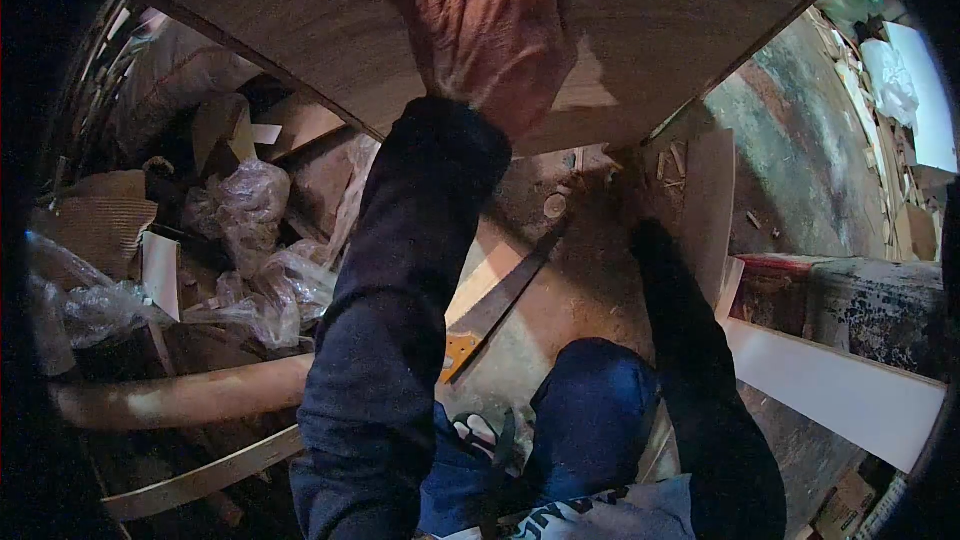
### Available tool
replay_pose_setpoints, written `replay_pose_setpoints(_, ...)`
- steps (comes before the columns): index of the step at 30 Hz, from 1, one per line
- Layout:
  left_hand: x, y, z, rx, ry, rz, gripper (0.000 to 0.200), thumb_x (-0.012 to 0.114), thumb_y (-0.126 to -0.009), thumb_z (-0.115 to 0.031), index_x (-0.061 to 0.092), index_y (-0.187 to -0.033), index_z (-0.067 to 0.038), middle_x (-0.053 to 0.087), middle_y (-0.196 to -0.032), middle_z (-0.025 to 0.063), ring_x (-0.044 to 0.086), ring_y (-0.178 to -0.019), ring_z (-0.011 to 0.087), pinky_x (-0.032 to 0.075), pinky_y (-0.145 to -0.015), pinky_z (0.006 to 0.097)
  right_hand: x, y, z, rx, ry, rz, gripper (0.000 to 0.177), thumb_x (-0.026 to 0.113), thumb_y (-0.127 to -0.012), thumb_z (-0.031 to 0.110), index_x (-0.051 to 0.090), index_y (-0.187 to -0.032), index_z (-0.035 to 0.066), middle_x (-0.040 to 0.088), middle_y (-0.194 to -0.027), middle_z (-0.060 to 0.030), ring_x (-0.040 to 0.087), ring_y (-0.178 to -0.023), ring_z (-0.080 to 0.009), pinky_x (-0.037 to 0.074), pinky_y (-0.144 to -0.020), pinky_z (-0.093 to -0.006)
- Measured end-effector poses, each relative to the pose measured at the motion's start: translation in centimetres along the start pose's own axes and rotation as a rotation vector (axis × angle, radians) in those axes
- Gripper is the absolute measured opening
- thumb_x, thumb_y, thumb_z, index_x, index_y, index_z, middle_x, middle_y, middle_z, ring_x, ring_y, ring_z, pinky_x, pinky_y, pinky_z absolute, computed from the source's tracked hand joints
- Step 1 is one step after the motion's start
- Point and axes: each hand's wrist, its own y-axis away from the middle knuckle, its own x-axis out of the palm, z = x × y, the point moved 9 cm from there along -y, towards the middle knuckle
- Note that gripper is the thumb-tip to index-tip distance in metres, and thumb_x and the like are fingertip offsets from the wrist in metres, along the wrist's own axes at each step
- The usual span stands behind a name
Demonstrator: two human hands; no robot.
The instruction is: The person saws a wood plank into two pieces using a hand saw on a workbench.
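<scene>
We look down at our own two arms in dark blue sleeves. Our left hand [487,35] lies flat, back up, on a big wooden board [650,30] at the top of the view. The hand is spread wide on the wood and holds nothing, and its fingertips run off the top edge, so we cannot see them. The board is tilted over the floor [800,150] and fills most of the top of the view.

Our right hand [600,185] is lower, just under the near edge of the board. It is in dark shadow, so we cannot tell if it is wide, narrow or holding something.

A hand saw [500,300] lies on the floor between our two arms. Its orange handle [457,355] is the end closest to us. A small round thing [553,205] lies near the tip of the saw.

To the left there is a pile of clear plastic bags [250,210], bits of cardboard [100,225] and wood scraps. A long thin wood strip [200,480] lies near our left elbow. A long white board [830,390] sits on the right. Our knee in blue trousers [590,410] is at the bottom.
</scene>
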Motion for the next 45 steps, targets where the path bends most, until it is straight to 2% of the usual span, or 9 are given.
replay_pose_setpoints(14, 0.3, -0.1, 0.2, 0.009, -0.009, -0.004, 0.038, 0.062, -0.078, -0.034, 0.052, -0.106, -0.010, 0.041, -0.103, 0.0129, 0.040, -0.104, 0.0310, 0.027, -0.092, 0.0494, 4.4, 0.8, 6.5, -0.276, 0.035, 0.218, 0.062, 0.051, -0.094, 0.037, 0.034, -0.146, 0.008, 0.037, -0.148, -0.0167, 0.032, -0.136, -0.0388, 0.024, -0.113, -0.0506)
replay_pose_setpoints(24, 0.5, -0.4, -0.1, 0.013, -0.013, -0.003, 0.040, 0.063, -0.078, -0.033, 0.052, -0.108, -0.010, 0.042, -0.105, 0.0131, 0.040, -0.106, 0.0313, 0.026, -0.094, 0.0502, 1.4, 0.0, 2.0, -0.121, 0.018, 0.101, 0.061, 0.050, -0.095, 0.037, 0.034, -0.146, 0.008, 0.036, -0.148, -0.0164, 0.031, -0.137, -0.0389, 0.023, -0.113, -0.0513)
replay_pose_setpoints(32, 0.8, -0.5, -0.3, 0.019, -0.019, 0.006, 0.041, 0.064, -0.077, -0.033, 0.052, -0.110, -0.011, 0.042, -0.107, 0.0132, 0.040, -0.108, 0.0316, 0.026, -0.095, 0.0508, 1.6, 0.2, 1.4, -0.074, 0.016, 0.054, 0.060, 0.049, -0.096, 0.037, 0.034, -0.146, 0.008, 0.036, -0.148, -0.0161, 0.030, -0.137, -0.0391, 0.022, -0.114, -0.0519)
replay_pose_setpoints(39, 0.9, -0.5, -0.2, 0.021, -0.018, 0.003, 0.042, 0.064, -0.077, -0.032, 0.052, -0.111, -0.011, 0.043, -0.109, 0.0133, 0.040, -0.110, 0.0318, 0.026, -0.097, 0.0513, 2.1, -0.3, 1.6, -0.084, 0.047, 0.029, 0.059, 0.048, -0.096, 0.037, 0.034, -0.146, 0.007, 0.036, -0.148, -0.0159, 0.030, -0.137, -0.0392, 0.021, -0.114, -0.0524)
replay_pose_setpoints(45, 1.0, -0.5, -0.1, 0.016, -0.018, 0.002, 0.043, 0.064, -0.077, -0.031, 0.052, -0.113, -0.011, 0.043, -0.110, 0.0133, 0.040, -0.111, 0.0320, 0.026, -0.098, 0.0518, 5.5, 0.1, 4.6, -0.170, 0.173, 0.011, 0.059, 0.047, -0.097, 0.036, 0.034, -0.146, 0.007, 0.035, -0.148, -0.0157, 0.029, -0.138, -0.0393, 0.020, -0.114, -0.0529)
